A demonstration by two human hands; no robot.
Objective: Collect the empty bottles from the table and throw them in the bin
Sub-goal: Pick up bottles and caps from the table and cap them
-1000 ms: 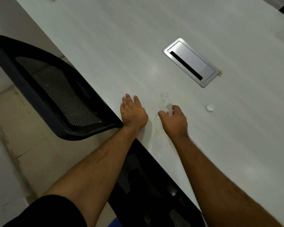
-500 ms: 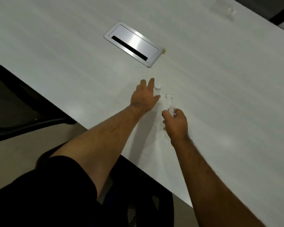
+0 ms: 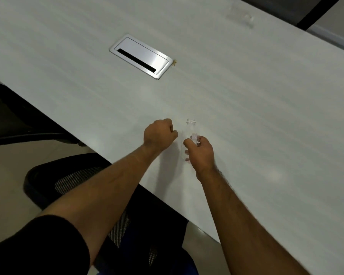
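A small clear plastic bottle (image 3: 190, 129) with no cap stands upright over the white table (image 3: 256, 100), and my right hand (image 3: 202, 153) is wrapped around its lower body. Just to its left, my left hand (image 3: 159, 134) is curled into a fist, a few centimetres from the bottle's neck. The white bottle cap that lay on the table is out of sight, apparently inside that fist. A second clear bottle (image 3: 244, 16) lies faintly visible at the far right end of the table. No bin is in view.
A silver cable hatch (image 3: 141, 56) is set into the table, beyond my hands. Black mesh office chairs stand along the near edge, one at the left (image 3: 12, 120) and one below my arms (image 3: 74, 179).
My left hand went from flat on the table edge out to the white cap, closed over it and drew back beside the bottle. My right hand kept hold of the bottle.
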